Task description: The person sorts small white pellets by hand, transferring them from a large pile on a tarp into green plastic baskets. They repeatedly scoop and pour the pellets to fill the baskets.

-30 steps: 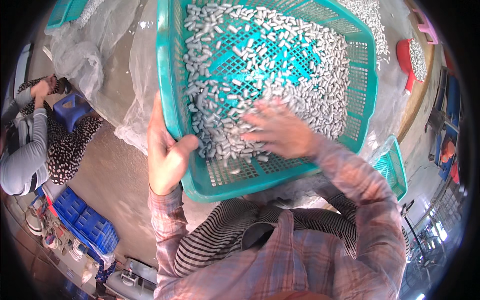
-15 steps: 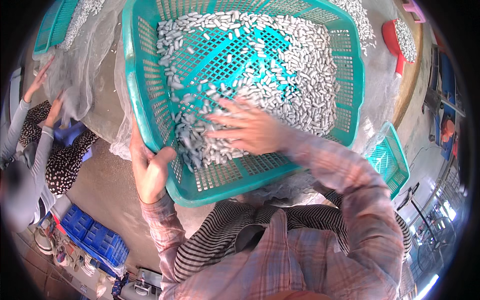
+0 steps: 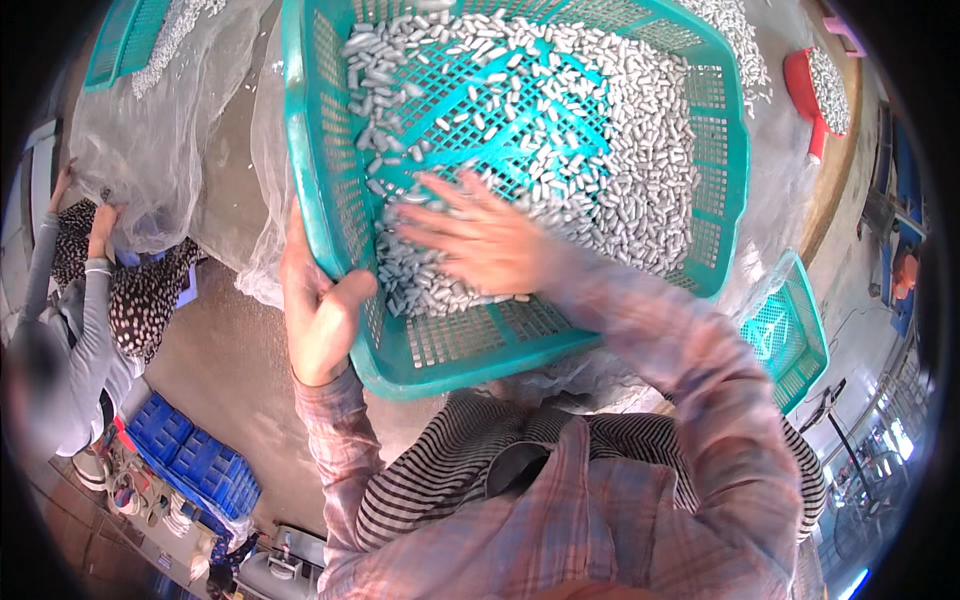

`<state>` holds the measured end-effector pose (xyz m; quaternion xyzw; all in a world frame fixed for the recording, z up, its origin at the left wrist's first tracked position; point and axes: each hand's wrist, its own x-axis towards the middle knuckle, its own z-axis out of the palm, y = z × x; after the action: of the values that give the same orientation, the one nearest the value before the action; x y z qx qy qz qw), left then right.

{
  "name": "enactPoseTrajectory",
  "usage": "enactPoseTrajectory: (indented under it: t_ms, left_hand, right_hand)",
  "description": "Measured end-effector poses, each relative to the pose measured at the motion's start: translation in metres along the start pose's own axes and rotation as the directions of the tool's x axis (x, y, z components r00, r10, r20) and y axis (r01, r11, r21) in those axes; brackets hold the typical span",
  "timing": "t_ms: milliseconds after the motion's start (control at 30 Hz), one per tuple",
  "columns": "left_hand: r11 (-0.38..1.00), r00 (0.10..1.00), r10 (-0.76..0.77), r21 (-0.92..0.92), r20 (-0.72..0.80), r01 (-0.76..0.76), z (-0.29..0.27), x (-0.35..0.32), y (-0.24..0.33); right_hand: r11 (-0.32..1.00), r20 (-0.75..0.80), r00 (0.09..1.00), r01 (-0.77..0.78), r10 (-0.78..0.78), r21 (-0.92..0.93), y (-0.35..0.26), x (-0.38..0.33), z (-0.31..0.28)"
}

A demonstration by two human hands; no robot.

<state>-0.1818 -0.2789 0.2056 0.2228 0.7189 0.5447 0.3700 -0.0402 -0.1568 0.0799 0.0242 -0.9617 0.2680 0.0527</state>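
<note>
A large teal plastic basket (image 3: 735,190) with slotted walls fills the upper middle. Many small whitish, capsule-shaped pieces (image 3: 640,150) lie in it, thickest along its right side and thinner over the centre. My left hand (image 3: 325,310) grips the basket's left rim near the front corner, thumb over the edge. Inside the basket, my right hand (image 3: 490,240) lies palm down with fingers spread, on or just over the pieces; it is blurred by motion. What is under its palm stays hidden.
At right are a red scoop (image 3: 800,85) full of pieces and a smaller teal basket (image 3: 800,340). Another teal basket (image 3: 120,45) stands top left. A co-worker's hands (image 3: 105,220) hold clear plastic sheeting (image 3: 150,150). Blue crates (image 3: 190,450) sit lower left.
My right hand has swept slightly left among the pieces, uncovering and shifting some. The basket and my left hand appear farther right in view. The co-worker's hands have lowered with the sheeting.
</note>
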Motion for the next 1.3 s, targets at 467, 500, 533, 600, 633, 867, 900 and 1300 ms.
enactPoseTrajectory:
  t_ms: [467,500,533,600,633,867,900,1300]
  left_hand:
    - [0.156,0.85,0.013,0.839,0.527,-0.522,0.016,0.043,-0.09]
    - [0.314,0.875,-0.024,0.834,0.484,-0.453,0.004,0.05,-0.122]
    - [0.465,0.89,-0.061,0.802,0.453,-0.376,-0.007,0.057,-0.149]
    - [0.311,0.858,-0.158,0.849,0.489,-0.427,0.016,0.065,-0.151]
    - [0.336,0.851,-0.193,0.848,0.488,-0.409,0.032,0.07,-0.147]
    - [0.567,0.909,-0.219,0.805,0.354,-0.177,0.027,0.08,-0.169]
    - [0.594,0.906,-0.2,0.782,0.373,-0.191,0.021,0.078,-0.169]
    - [0.842,0.935,0.305,0.407,0.182,-0.354,0.277,0.096,-0.085]
  right_hand:
    - [0.839,0.072,0.879,-0.423,0.472,-0.342,0.082,-0.155,-0.17]
    - [0.824,-0.16,0.894,-0.449,0.419,-0.345,0.086,-0.17,-0.181]
    - [0.754,-0.144,0.77,-0.638,0.622,-0.155,0.095,-0.189,-0.182]
    - [0.396,0.005,0.403,-0.902,0.915,0.174,0.116,-0.239,-0.165]
    - [0.491,-0.085,0.522,-0.716,0.849,0.496,0.122,-0.253,-0.139]
    - [0.523,-0.245,0.475,-0.83,0.845,0.195,0.077,-0.186,-0.181]
    - [0.559,-0.267,0.497,-0.784,0.826,0.271,0.065,-0.178,-0.196]
    - [0.302,-0.243,0.276,-0.195,0.93,0.933,0.087,-0.213,-0.237]
